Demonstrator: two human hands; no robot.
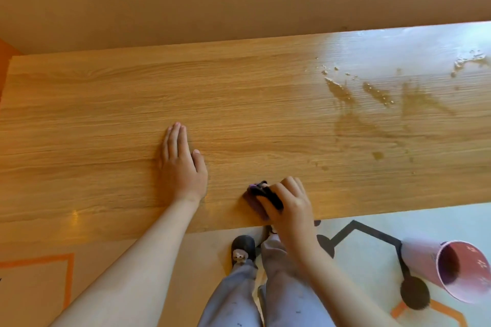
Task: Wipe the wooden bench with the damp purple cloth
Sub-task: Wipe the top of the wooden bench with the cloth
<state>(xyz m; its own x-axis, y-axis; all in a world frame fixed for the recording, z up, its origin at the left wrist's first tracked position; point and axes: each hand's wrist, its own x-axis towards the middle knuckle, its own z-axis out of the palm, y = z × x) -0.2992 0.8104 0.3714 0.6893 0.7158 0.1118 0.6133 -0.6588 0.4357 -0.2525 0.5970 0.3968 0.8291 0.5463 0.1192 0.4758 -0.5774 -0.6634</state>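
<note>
The right hand (289, 204) has its grip curled round the purple cloth (255, 201), pressed on the tabletop (93, 114) near its front edge; the left hand (180, 164) lies flat alongside. The wet streaks (372, 103) lie rightward and further back, nearer the right hand.

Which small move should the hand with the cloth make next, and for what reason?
Probably slide the right hand, which grips the purple cloth at the near edge of the bench, rightward and away toward the wet streaks. That patch looks wet and dirty; the left hand rests flat on the wood.
</note>
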